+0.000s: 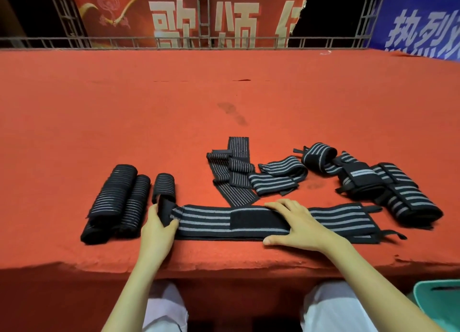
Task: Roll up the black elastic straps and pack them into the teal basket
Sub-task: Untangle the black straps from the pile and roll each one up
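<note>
A long black strap with grey stripes lies flat along the near edge of the red platform. My left hand pinches its folded left end between thumb and fingers. My right hand lies flat on the strap's middle with fingers spread, pressing it down. Three rolled straps stand side by side at the left. Several loose and half-folded straps lie behind and to the right. The teal basket shows only as a corner at the bottom right, below the platform edge.
The red carpeted platform stretches far back to a metal truss rail with red and blue banners. Its front edge runs just below my hands. My knees in pale trousers are under it.
</note>
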The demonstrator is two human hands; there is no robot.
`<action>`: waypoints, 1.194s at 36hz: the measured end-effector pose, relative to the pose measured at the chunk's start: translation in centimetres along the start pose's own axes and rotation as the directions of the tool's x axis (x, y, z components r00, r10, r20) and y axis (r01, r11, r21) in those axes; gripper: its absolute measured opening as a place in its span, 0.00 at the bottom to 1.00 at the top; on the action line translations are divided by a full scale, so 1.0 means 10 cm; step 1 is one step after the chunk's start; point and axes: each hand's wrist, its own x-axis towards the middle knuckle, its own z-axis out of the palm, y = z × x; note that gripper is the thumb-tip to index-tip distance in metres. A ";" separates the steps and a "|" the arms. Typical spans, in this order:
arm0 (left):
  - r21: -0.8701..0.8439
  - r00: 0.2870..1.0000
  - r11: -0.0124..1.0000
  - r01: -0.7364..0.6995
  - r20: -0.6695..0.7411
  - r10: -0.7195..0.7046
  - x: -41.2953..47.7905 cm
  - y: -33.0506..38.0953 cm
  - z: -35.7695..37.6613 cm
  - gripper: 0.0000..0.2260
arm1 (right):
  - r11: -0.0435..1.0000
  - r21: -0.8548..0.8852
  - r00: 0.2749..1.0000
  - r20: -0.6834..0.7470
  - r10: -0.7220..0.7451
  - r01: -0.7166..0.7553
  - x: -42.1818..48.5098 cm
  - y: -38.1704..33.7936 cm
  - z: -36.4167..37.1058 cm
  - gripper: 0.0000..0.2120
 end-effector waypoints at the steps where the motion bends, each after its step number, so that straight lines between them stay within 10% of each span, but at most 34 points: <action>1: 0.000 1.000 1.000 0.007 -0.001 -0.007 0.00 -0.01 0.00 0.22 | 0.999 0.024 1.000 -0.007 -0.021 0.021 0.02 -0.05 0.01 0.45; 10: 0.098 0.996 0.995 -0.024 -0.087 0.032 0.06 -0.08 -0.10 0.05 | 0.981 0.100 0.982 0.080 -0.172 0.164 0.40 -0.72 0.20 0.32; 34: 0.370 0.980 0.928 -0.048 -0.162 0.116 -0.06 -0.10 -0.04 0.09 | 0.990 0.056 0.989 0.068 -0.131 0.127 0.63 -1.05 0.57 0.41; 39: 0.608 0.930 0.773 -0.182 -0.149 0.336 0.03 -0.19 -0.03 0.24 | 0.985 0.166 0.995 0.081 -0.064 0.050 0.72 -1.16 0.48 0.18; 43: 0.649 0.933 0.714 -0.263 -0.017 0.358 0.09 -0.20 -0.05 0.10 | 0.989 0.149 0.997 0.079 -0.026 0.014 0.75 -1.17 0.49 0.17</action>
